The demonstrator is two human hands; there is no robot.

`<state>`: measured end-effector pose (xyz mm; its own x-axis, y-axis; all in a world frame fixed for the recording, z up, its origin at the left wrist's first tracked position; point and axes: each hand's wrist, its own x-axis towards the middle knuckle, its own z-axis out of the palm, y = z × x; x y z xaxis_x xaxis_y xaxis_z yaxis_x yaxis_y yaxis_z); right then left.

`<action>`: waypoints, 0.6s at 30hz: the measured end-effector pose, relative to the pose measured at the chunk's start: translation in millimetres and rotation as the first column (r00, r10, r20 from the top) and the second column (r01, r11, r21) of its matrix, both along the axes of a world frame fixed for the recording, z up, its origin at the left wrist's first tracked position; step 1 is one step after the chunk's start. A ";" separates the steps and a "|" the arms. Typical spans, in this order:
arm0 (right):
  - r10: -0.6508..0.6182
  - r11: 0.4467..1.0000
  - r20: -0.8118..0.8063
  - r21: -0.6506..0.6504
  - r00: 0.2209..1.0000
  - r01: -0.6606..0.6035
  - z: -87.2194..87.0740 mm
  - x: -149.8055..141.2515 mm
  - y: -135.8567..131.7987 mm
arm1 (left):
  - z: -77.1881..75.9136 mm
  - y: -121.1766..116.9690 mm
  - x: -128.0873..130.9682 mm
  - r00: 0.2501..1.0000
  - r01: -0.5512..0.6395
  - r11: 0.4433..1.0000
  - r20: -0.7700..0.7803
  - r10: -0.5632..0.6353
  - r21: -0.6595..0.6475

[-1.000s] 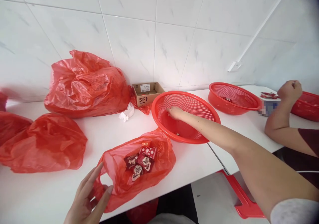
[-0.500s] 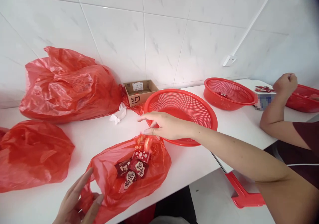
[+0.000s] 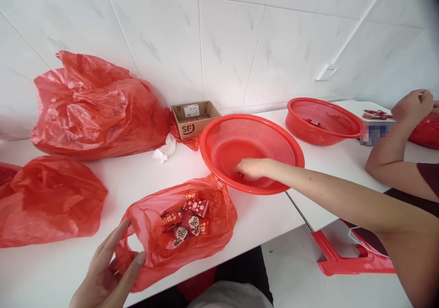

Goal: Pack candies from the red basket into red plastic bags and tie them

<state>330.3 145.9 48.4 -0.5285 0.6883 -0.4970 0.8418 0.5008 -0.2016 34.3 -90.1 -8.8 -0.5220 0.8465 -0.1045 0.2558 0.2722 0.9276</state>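
Observation:
My left hand (image 3: 106, 271) is at the near table edge, thumb and fingers closed on the rim of an open red plastic bag (image 3: 219, 225). Several small red wrapped candies (image 3: 187, 216) lie inside the bag. My right hand (image 3: 252, 168) reaches into the big red mesh basket (image 3: 291, 150) just behind the bag. Its fingers curl down onto the basket's bottom, and what they pinch is hidden.
Two stuffed red bags (image 3: 99, 109) (image 3: 51, 200) sit at the left, a small cardboard box (image 3: 194, 120) by the wall. A second red basket (image 3: 322, 123) stands further right. Another person's arm (image 3: 394, 157) rests at the right, fist (image 3: 413, 107) raised. A red stool (image 3: 346, 257) is below.
My right hand left the basket, came over the bag where red candies dropped in, then went back into the basket. My left hand kept its hold on the bag rim.

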 end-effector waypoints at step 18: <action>-0.025 0.917 -0.311 0.372 0.950 0.146 -8.2 -22.1 -133.2 | -11.3 -20.6 -15.4 0.971 0.090 0.991 0.231 -0.065 -0.098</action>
